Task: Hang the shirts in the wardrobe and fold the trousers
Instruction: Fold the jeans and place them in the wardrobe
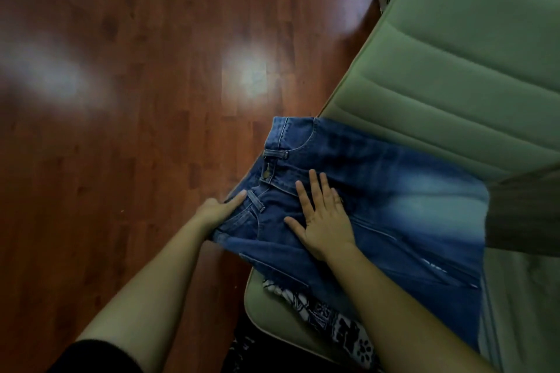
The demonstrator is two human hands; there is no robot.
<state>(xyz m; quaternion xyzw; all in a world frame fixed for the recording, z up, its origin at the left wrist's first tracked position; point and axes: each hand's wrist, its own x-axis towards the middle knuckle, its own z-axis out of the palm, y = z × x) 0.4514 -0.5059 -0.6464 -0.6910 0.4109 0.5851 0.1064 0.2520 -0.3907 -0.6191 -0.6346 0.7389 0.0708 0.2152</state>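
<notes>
We are working on a pair of blue denim trousers (394, 191) that are lying across the near end of a pale green ribbed padded seat (454, 70). Their long axis is running left to right. The waistband is pointing left and slightly away from us, hanging over the seat edge above the red-brown wooden plank floor (136, 130), and the legs are running off to the right, ending in a straight edge there.

The denim is showing a dark waist and a pale faded band across the thigh. A brass button (266, 173) is sitting at the fly between two belt loops, and a frayed hem is lying along the near side.

Our left hand (219, 209) is pinching the near corner of the waistband, thumb on top, the other fingers hidden under the cloth. Our right hand (324, 218) is pressing flat on the trousers just below the fly, fingers spread.

A black-and-white patterned cloth (336, 321) is peeking out from under the trousers on the near side, and a dark grey-brown cloth (524, 212) is lying at their right end.
</notes>
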